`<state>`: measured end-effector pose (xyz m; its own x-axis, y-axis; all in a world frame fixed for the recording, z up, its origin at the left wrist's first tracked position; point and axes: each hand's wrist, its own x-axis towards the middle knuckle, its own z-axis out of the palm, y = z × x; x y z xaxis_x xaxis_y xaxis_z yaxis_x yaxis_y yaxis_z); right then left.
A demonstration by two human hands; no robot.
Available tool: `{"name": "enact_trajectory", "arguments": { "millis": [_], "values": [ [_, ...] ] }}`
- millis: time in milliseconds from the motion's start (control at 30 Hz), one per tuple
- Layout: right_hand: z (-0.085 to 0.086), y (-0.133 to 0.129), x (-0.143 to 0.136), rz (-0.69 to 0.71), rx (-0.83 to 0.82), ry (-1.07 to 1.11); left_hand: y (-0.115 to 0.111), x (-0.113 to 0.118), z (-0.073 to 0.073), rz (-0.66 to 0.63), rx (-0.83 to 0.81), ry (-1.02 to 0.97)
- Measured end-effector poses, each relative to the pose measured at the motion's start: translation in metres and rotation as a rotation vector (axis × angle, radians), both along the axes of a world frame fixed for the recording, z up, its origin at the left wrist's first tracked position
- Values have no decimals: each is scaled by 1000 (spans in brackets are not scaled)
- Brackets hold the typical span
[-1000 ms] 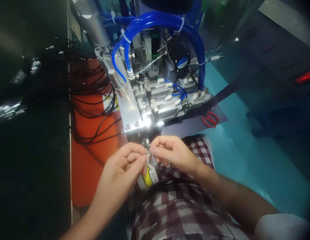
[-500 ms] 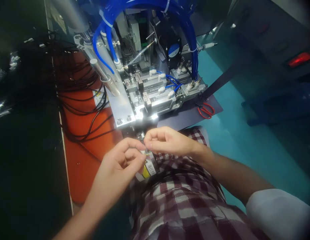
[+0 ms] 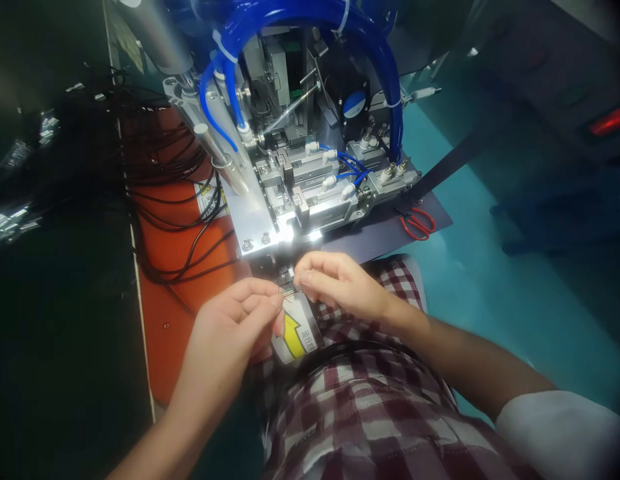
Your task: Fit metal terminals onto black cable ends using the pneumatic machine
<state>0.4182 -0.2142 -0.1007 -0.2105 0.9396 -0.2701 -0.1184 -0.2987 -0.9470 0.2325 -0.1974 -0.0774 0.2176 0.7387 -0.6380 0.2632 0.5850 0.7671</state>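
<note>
My left hand [image 3: 233,320] is closed in a pinch, thumb against forefinger, on some thin wires [image 3: 289,294] whose fine ends stick out to the right. My right hand [image 3: 335,283] is closed beside them, thumb and curled fingers together near the wire ends; what it holds, if anything, is hidden. Just beyond both hands is the front of a metal machine [image 3: 303,227] with a brightly lit edge. Below the fingertips a white label with a yellow arrow [image 3: 294,337] shows on a part of the machine.
Black cables [image 3: 175,267] lie in loops over the orange board [image 3: 160,360] on the left. Blue air hoses [image 3: 390,73] arch over the machine. Red-handled pliers [image 3: 419,224] rest on the dark plate at right. My checked apron [image 3: 350,400] is close below.
My left fingers have closed into a pinch, and the wire ends now show clearly. The hands are slightly farther apart, uncovering more of the arrow label. The whole view has shifted slightly.
</note>
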Motion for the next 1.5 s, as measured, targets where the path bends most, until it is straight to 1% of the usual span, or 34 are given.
{"name": "enact_trajectory", "arguments": {
  "millis": [67, 167, 267, 367, 433, 600, 700, 767, 833, 900, 967, 1000, 1033, 1067, 1167, 1200, 1233, 1267, 1367, 1433, 1500],
  "values": [
    [-3, -3, -4, -28, 9, -28, 1, 1, 1, 27, -17, -15],
    [-6, -5, -13, -54, 36, -39, 2, 3, 1, 21, -9, -17],
    [-8, -5, -19, -85, 35, 6, 1, 2, 0, 34, -16, -14],
    [-8, -5, -20, -82, 26, 35, 0, 1, -2, 46, -41, -9],
    [-7, -5, -19, -74, 60, -37, 1, 1, -2, 37, -45, -7],
    [-1, -3, -15, -20, 252, -380, 3, 1, -2, -5, -10, -2],
    [1, -1, -13, 37, 377, -448, 4, 0, -1, -59, 15, 35],
    [-2, 1, -11, 70, 447, -417, 5, 0, 1, -84, -5, 29],
    [-6, 2, -10, 71, 493, -347, 7, -1, 2, -93, -34, 11],
    [-12, 2, -11, 35, 479, -243, 7, -2, 1, -99, -41, -3],
    [-17, 1, -14, -28, 415, -130, 5, -3, -1, -107, -3, 7],
    [-19, 0, -16, -66, 377, -81, 4, -4, -3, -115, 54, 23],
    [-21, -1, -17, -104, 341, -42, 2, -4, -5, -133, 151, 49],
    [-23, -3, -19, -138, 308, -15, 1, -5, -8, -166, 292, 86],
    [-29, -6, -18, -199, 209, 9, -2, -8, -16, -339, 839, 208],
    [-31, -7, -17, -207, 184, 4, -1, -8, -18, -401, 986, 238],
    [-33, -7, -16, -210, 172, -1, 0, -9, -20, -452, 1092, 263],
    [-35, -6, -15, -213, 170, -8, 2, -10, -22, -491, 1160, 292],
    [-40, 0, -14, -210, 190, -34, 9, -12, -26, -579, 1275, 400],
    [-43, 5, -14, -210, 189, -49, 13, -14, -29, -615, 1340, 473],
    [-46, 9, -15, -219, 184, -55, 16, -16, -33, -625, 1383, 516]
  ]
}}
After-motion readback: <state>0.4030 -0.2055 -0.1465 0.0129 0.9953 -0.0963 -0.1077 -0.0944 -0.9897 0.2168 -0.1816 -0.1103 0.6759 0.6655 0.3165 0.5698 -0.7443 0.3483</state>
